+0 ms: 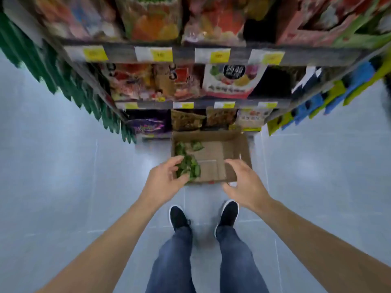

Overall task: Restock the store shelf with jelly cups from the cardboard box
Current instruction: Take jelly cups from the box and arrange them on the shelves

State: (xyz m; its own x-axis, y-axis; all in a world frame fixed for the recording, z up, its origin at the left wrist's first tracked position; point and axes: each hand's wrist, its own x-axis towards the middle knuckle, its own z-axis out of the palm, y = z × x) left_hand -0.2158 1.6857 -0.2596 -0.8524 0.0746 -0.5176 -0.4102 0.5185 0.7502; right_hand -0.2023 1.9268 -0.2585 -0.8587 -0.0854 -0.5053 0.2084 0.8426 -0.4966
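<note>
Both hands [167, 178] [243, 178] hover open over the blurred cardboard box [243, 149].

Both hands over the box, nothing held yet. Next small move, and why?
Probably lower the left hand onto the green jelly cups and close on some. They lie on the left side of the cardboard box, right under its spread fingers; the right hand hovers over bare cardboard.

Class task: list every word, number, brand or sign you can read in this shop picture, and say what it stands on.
None can be read.
Price tags on the shelf edges: yellow and white, figures blurred.
White bag: print on a dark circle and a band, too blurred to read.
Purple pack: logo blurred.
Box: no print readable.
</note>
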